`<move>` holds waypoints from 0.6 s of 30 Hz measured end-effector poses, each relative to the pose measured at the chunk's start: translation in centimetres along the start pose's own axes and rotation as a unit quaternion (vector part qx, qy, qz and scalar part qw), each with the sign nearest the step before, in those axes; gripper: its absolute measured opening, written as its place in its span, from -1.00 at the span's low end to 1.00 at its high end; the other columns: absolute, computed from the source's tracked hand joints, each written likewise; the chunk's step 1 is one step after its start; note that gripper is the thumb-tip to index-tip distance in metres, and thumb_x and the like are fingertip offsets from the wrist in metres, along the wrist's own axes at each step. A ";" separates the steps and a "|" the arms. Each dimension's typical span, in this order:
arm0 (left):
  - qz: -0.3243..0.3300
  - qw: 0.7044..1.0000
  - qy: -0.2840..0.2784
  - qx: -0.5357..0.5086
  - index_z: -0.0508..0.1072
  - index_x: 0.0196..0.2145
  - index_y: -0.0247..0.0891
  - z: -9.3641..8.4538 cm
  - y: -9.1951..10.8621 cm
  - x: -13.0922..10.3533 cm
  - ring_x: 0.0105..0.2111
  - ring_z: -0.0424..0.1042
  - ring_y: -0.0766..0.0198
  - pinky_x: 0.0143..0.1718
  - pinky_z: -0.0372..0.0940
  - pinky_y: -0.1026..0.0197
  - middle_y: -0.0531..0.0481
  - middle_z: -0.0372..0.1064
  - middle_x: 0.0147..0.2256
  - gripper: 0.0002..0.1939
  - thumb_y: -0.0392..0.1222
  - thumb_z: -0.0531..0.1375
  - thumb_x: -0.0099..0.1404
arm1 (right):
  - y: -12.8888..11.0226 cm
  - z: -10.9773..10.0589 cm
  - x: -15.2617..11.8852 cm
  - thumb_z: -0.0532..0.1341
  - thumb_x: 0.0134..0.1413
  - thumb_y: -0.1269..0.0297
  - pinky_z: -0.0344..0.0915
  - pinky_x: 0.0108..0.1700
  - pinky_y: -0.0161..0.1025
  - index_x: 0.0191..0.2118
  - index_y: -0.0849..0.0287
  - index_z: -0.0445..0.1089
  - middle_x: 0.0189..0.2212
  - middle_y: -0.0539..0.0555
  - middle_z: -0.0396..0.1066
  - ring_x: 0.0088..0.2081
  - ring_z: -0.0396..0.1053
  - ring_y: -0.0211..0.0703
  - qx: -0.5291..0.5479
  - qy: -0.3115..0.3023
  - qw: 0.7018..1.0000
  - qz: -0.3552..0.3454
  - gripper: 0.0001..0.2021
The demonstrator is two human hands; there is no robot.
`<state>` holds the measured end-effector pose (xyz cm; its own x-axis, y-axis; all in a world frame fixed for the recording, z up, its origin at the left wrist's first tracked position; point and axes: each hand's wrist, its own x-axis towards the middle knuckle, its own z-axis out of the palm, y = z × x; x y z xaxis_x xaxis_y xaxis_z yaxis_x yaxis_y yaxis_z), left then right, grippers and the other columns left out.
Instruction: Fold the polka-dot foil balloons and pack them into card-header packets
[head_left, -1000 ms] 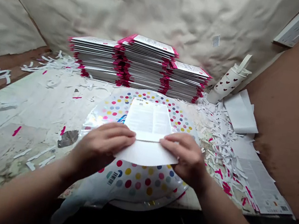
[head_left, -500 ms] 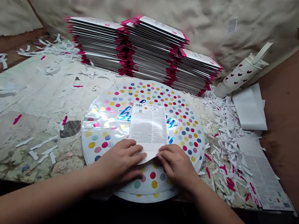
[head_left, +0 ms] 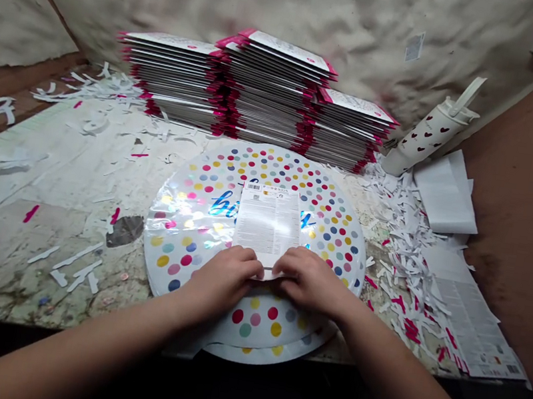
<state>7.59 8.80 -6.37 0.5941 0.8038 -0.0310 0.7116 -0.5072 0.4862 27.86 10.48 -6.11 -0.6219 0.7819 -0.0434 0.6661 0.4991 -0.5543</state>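
A round, shiny foil balloon (head_left: 250, 332) with coloured dots and blue lettering lies flat at the table's front edge. On top of it rests a white printed card (head_left: 267, 223) with a barcode and small text. My left hand (head_left: 228, 278) pinches the left part of the card's near edge. Close beside it, my right hand (head_left: 309, 280) grips the right part of that edge. Between the fingertips, the near edge looks bent or folded up. The thumbs are mostly hidden beneath the card and fingers.
Three stacks of flat pink-and-white packets (head_left: 270, 92) stand at the back. A white tumbler (head_left: 425, 137) with hearts leans at the back right. Paper scraps (head_left: 415, 284) are heaped to the right beside printed sheets (head_left: 476, 327); more paper strips (head_left: 92, 87) lie at the left.
The card has shifted slightly right, and its near flap, flat before, is now folded up. My hands have drawn closer together, fingers curled tighter on the edge.
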 end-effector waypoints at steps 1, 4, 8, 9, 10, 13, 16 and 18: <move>0.003 1.000 0.005 0.008 0.43 -0.36 -0.22 0.3 0.1 -0.2 -0.26 0.30 0.19 -0.21 0.19 0.17 -0.04 0.34 -0.32 -0.83 -0.35 0.05 0.18 | -0.1 0.3 -0.2 0.20 -0.12 0.50 0.16 -0.20 -0.28 -0.35 0.14 0.40 -0.38 0.01 0.37 -0.27 0.27 -0.19 -0.007 -0.003 1.000 -0.019 -0.83; -0.016 1.000 0.002 0.020 0.39 -0.42 -0.25 0.6 0.7 -0.2 -0.31 0.31 0.19 -0.25 0.20 0.17 -0.05 0.34 -0.37 -0.83 -0.26 0.02 0.26 | -0.2 0.9 -0.2 0.16 0.01 0.42 0.18 -0.22 -0.29 -0.40 0.16 0.41 -0.42 0.03 0.38 -0.30 0.29 -0.20 -0.002 -0.009 1.000 -0.004 -0.91; -0.078 0.995 0.032 0.058 0.31 -0.32 -0.25 0.4 0.8 0.7 -0.31 0.30 0.17 -0.27 0.20 0.15 -0.03 0.30 -0.35 -0.91 -0.22 0.04 0.26 | -0.3 0.9 0.3 0.13 0.08 0.33 0.20 -0.31 -0.30 -0.28 0.15 0.35 -0.37 0.03 0.39 -0.35 0.31 -0.23 -0.003 0.014 0.995 0.094 -0.91; -0.084 0.992 0.044 0.079 0.30 -0.32 -0.25 0.2 0.6 0.9 -0.29 0.29 0.15 -0.26 0.20 0.13 -0.05 0.29 -0.33 -0.92 -0.21 0.06 0.24 | -0.4 0.8 0.4 0.14 0.08 0.32 0.20 -0.33 -0.30 -0.26 0.15 0.33 -0.34 0.04 0.38 -0.35 0.31 -0.22 -0.026 0.028 0.993 0.113 -0.90; -0.089 0.990 0.050 0.093 0.30 -0.33 -0.24 0.0 0.2 1.0 -0.27 0.28 0.13 -0.25 0.20 0.13 -0.06 0.27 -0.31 -0.92 -0.20 0.08 0.22 | -0.5 0.6 0.4 0.14 0.07 0.32 0.20 -0.33 -0.29 -0.25 0.15 0.33 -0.32 0.05 0.37 -0.33 0.31 -0.20 -0.059 0.039 0.991 0.117 -0.89; -0.121 0.991 0.032 0.055 0.31 -0.36 -0.22 -1.3 -1.5 0.7 -0.29 0.30 0.15 -0.30 0.21 0.16 -0.03 0.25 -0.30 -0.91 -0.16 0.09 0.20 | -0.9 0.3 0.1 0.11 0.11 0.31 0.21 -0.27 -0.24 -0.27 0.15 0.37 -0.25 0.10 0.36 -0.23 0.30 -0.13 -0.163 0.032 0.985 0.049 -0.89; -0.176 0.982 0.072 0.010 0.33 -0.28 -0.19 -2.9 -2.8 -0.5 -0.30 0.33 0.17 -0.32 0.22 0.17 -0.03 0.27 -0.24 -0.86 -0.17 0.07 0.19 | -1.6 0.8 -0.4 0.10 0.08 0.43 0.26 -0.28 -0.22 -0.09 0.21 0.33 -0.11 0.22 0.35 -0.14 0.31 -0.04 -0.242 -0.024 0.970 -0.015 -0.75; -0.201 0.973 0.105 -0.039 0.35 -0.29 -0.22 -3.4 -2.5 -1.5 -0.32 0.34 0.17 -0.33 0.22 0.17 -0.05 0.30 -0.27 -0.84 -0.15 0.08 0.18 | -2.2 1.4 -0.4 0.08 0.04 0.54 0.29 -0.38 -0.19 0.07 0.31 0.22 -0.04 0.38 0.30 -0.15 0.34 0.06 -0.322 -0.049 0.945 -0.009 -0.58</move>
<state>3.61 9.89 -4.52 0.1785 0.9823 -0.0576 0.8353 -0.1203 0.5364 26.06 8.53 -5.98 -0.6499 0.7484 -0.1327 0.7478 0.6608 0.0645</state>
